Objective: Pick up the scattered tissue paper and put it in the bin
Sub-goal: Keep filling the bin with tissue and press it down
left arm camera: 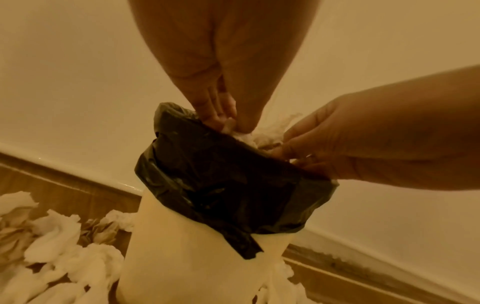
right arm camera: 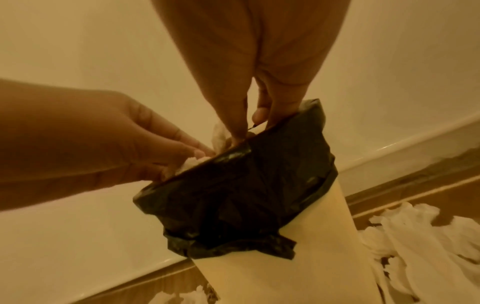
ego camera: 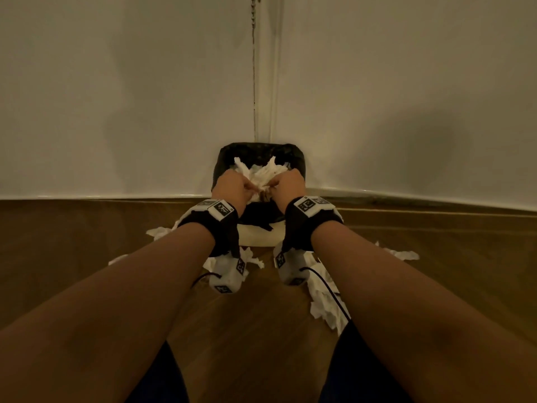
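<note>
A cream bin (ego camera: 258, 238) with a black liner (ego camera: 225, 158) stands on the floor in the corner of the room. A wad of white tissue paper (ego camera: 266, 173) sticks up out of its mouth. My left hand (ego camera: 247, 186) and right hand (ego camera: 276, 184) are side by side over the near rim, and each pinches the wad. In the left wrist view the left hand (left arm camera: 224, 122) grips tissue (left arm camera: 244, 136) at the liner (left arm camera: 221, 181). The right wrist view shows the right hand (right arm camera: 249, 127) at the rim, with tissue (right arm camera: 219, 133) beside it.
Scattered tissue lies on the wooden floor around the bin's base: a long strip on the right (ego camera: 322, 301), pieces on the left (ego camera: 158, 231) and far right (ego camera: 402, 253). White walls and a skirting board close in behind the bin. My knees are at the bottom edge.
</note>
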Demonstrator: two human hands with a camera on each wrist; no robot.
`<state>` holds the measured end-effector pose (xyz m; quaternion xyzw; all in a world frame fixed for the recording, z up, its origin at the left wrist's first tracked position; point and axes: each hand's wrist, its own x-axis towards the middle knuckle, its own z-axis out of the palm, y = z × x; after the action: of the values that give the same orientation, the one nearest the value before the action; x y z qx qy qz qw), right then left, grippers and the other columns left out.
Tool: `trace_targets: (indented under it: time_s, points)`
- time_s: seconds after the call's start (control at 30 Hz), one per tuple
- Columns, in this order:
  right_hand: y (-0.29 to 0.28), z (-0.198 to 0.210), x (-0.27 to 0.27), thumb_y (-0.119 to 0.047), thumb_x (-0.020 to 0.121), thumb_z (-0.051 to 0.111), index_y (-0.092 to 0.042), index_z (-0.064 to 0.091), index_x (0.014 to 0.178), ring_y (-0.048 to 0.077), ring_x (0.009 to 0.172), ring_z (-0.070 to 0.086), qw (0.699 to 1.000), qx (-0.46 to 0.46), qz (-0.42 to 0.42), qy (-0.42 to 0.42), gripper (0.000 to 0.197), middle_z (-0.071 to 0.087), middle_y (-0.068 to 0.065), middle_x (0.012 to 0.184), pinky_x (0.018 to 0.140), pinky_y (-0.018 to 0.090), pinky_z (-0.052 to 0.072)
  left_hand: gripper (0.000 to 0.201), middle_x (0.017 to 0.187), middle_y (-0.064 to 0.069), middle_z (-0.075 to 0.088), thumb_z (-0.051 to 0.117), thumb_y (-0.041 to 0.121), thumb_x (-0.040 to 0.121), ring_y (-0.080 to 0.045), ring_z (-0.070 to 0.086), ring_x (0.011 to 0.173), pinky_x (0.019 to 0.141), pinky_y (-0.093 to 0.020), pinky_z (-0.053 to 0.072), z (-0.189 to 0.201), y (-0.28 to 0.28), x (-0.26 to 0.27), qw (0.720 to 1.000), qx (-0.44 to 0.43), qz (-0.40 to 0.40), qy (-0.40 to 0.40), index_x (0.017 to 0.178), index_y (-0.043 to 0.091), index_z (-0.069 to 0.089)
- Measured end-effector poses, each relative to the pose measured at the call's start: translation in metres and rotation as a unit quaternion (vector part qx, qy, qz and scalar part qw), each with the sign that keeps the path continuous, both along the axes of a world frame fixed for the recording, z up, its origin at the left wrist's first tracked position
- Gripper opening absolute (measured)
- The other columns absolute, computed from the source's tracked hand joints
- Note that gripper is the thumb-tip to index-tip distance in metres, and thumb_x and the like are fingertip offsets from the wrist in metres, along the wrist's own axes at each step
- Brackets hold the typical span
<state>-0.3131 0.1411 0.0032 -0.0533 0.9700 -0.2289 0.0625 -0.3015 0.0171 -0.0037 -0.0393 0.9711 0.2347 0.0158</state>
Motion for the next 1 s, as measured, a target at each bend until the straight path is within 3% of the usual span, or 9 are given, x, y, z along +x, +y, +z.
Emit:
trace_targets:
  time_s: [0.1, 0.17, 0.3, 0.4, 0.5, 0.63, 0.77, 0.87, 1.0]
  points:
    - [-0.006, -0.01, -0.005, -0.012, 0.098, 0.039, -0.004, 0.054, 0.128, 0.029, 0.122, 0.047, 0.999, 0.035, 0.032, -0.017, 0.035, 0.051, 0.016, 0.132, 0.103, 0.031, 0.037, 0.034, 0.134, -0.015, 0.046, 0.043, 0.017, 0.098, -0.028, 0.047, 0.12, 0.102, -0.032, 0.039, -0.006, 0.006, -0.001, 0.998, -0.045, -0.027, -0.036, 0.127, 0.005, 0.055]
    - [-0.011, -0.013, -0.007, -0.015, 0.097, 0.042, -0.005, 0.044, 0.136, 0.029, 0.126, 0.043, 0.995, 0.076, 0.049, -0.039, 0.04, 0.043, 0.017, 0.138, 0.105, 0.033, 0.034, 0.037, 0.136, -0.015, 0.047, 0.039, 0.018, 0.099, -0.028, 0.046, 0.124, 0.105, -0.036, 0.038, -0.009, 0.011, -0.002, 0.995, -0.06, -0.049, -0.057, 0.131, 0.004, 0.051]
    - [-0.013, -0.016, -0.005, -0.021, 0.099, 0.034, -0.007, 0.045, 0.136, 0.029, 0.126, 0.041, 0.988, 0.112, 0.09, -0.055, 0.041, 0.04, 0.017, 0.139, 0.106, 0.037, 0.034, 0.037, 0.13, -0.012, 0.055, 0.034, 0.023, 0.1, -0.026, 0.051, 0.119, 0.102, -0.039, 0.041, -0.011, 0.014, 0.002, 0.988, -0.104, -0.078, -0.082, 0.128, 0.009, 0.053]
    - [-0.008, -0.02, -0.001, -0.027, 0.1, 0.03, -0.009, 0.049, 0.131, 0.029, 0.121, 0.048, 0.985, 0.134, 0.089, -0.061, 0.041, 0.047, 0.014, 0.134, 0.099, 0.039, 0.039, 0.034, 0.116, -0.007, 0.062, 0.03, 0.028, 0.099, -0.025, 0.056, 0.109, 0.101, -0.04, 0.03, -0.017, 0.012, 0.005, 0.983, -0.143, -0.081, -0.082, 0.125, 0.017, 0.048]
    - [-0.01, -0.02, 0.0, -0.029, 0.1, 0.027, -0.014, 0.044, 0.136, 0.029, 0.124, 0.047, 0.97, 0.201, 0.112, -0.072, 0.042, 0.051, 0.01, 0.135, 0.102, 0.043, 0.035, 0.03, 0.102, -0.005, 0.064, 0.027, 0.028, 0.097, -0.025, 0.057, 0.097, 0.101, -0.045, 0.02, -0.019, 0.008, 0.005, 0.985, -0.131, -0.071, -0.09, 0.119, 0.021, 0.045]
    - [-0.014, -0.012, -0.004, -0.031, 0.1, 0.03, -0.017, 0.031, 0.145, 0.028, 0.137, 0.032, 0.951, 0.254, 0.117, -0.132, 0.047, 0.037, 0.009, 0.148, 0.111, 0.046, 0.024, 0.035, 0.113, -0.002, 0.062, 0.025, 0.029, 0.097, -0.023, 0.054, 0.106, 0.104, -0.047, 0.019, -0.009, 0.004, 0.007, 0.975, -0.154, -0.113, -0.118, 0.121, 0.026, 0.051]
    - [-0.007, 0.004, 0.004, -0.031, 0.096, 0.041, -0.02, 0.032, 0.145, 0.029, 0.135, 0.035, 0.967, 0.223, 0.122, -0.025, 0.051, 0.035, 0.009, 0.149, 0.107, 0.044, 0.029, 0.035, 0.127, 0.0, 0.057, 0.033, 0.024, 0.096, -0.021, 0.05, 0.118, 0.102, -0.041, 0.026, 0.015, 0.001, 0.014, 0.975, -0.174, -0.121, -0.073, 0.125, 0.03, 0.051]
    - [-0.004, 0.018, 0.015, -0.025, 0.096, 0.042, -0.013, 0.05, 0.132, 0.028, 0.121, 0.05, 0.974, 0.204, 0.09, 0.039, 0.039, 0.049, 0.009, 0.136, 0.099, 0.041, 0.038, 0.035, 0.132, -0.002, 0.053, 0.034, 0.021, 0.097, -0.022, 0.051, 0.119, 0.099, -0.038, 0.034, 0.034, -0.006, 0.024, 0.979, -0.162, -0.109, -0.051, 0.126, 0.029, 0.051]
    - [-0.003, 0.039, 0.035, -0.014, 0.095, 0.04, -0.007, 0.064, 0.089, 0.029, 0.097, 0.06, 0.982, 0.143, 0.086, 0.083, 0.025, 0.06, 0.013, 0.101, 0.084, 0.036, 0.049, 0.033, 0.128, -0.005, 0.055, 0.035, 0.019, 0.097, -0.023, 0.055, 0.111, 0.088, -0.033, 0.041, 0.048, -0.02, 0.047, 0.98, -0.176, -0.087, -0.044, 0.124, 0.027, 0.053]
